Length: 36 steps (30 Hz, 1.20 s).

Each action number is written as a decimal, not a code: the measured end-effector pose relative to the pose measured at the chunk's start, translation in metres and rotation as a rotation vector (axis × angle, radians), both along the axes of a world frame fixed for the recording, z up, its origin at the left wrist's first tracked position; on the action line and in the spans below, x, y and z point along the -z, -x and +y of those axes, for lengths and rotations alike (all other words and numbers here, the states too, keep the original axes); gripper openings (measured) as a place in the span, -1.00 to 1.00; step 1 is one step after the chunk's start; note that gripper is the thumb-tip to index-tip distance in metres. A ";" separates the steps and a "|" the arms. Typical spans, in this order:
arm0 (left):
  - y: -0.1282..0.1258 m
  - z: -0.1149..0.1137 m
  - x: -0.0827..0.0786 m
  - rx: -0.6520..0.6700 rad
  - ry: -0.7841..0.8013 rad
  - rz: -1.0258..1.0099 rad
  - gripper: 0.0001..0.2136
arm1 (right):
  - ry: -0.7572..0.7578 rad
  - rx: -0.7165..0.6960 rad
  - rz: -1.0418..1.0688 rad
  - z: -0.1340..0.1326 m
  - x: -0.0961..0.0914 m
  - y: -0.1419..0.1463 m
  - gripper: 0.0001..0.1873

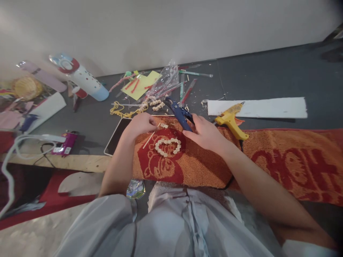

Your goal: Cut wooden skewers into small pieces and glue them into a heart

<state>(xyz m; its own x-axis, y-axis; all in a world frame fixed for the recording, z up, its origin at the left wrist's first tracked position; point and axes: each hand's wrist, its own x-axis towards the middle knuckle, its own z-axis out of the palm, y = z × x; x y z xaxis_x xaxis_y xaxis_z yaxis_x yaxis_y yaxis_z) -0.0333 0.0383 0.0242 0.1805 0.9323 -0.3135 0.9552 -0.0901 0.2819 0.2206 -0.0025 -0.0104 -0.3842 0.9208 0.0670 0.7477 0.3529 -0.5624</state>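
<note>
My right hand (204, 132) is wrapped round the handles of dark blue pliers (179, 113), whose head points away from me toward the back of the table. My left hand (142, 123) is closed in a pinch above the orange and red towel (206, 160); what its fingertips hold is too small to make out. Just beside those fingertips are several short pale stick pieces (164, 125), and a thin pale stick (149, 140) lies slanted below them. On the towel, nearer to me, a heart-shaped ring of small pale pieces (168, 154) lies flat.
A yellow glue gun (232, 120) rests across a white strip (278, 107) on the right. Behind my hands lie yellow cord (122, 111), yellow paper (138, 89) and a clear plastic bag (167, 80). A phone or tablet (115, 137), a bottle (84, 80) and a purple power adapter (67, 143) are leftward.
</note>
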 end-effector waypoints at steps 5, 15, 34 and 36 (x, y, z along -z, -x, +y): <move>0.000 0.000 0.003 -0.006 -0.030 0.017 -0.81 | 0.038 0.007 -0.006 -0.001 -0.003 0.001 -0.54; -0.006 -0.002 0.001 -0.003 -0.041 0.081 -0.81 | 0.050 0.003 -0.017 -0.001 -0.002 0.000 -0.39; -0.014 -0.012 0.006 0.042 -0.163 0.074 -0.90 | 0.018 -0.008 0.000 -0.002 0.000 0.001 -0.53; -0.015 -0.012 0.006 0.056 -0.168 0.076 -0.90 | 0.018 -0.010 -0.013 -0.002 0.000 0.001 -0.51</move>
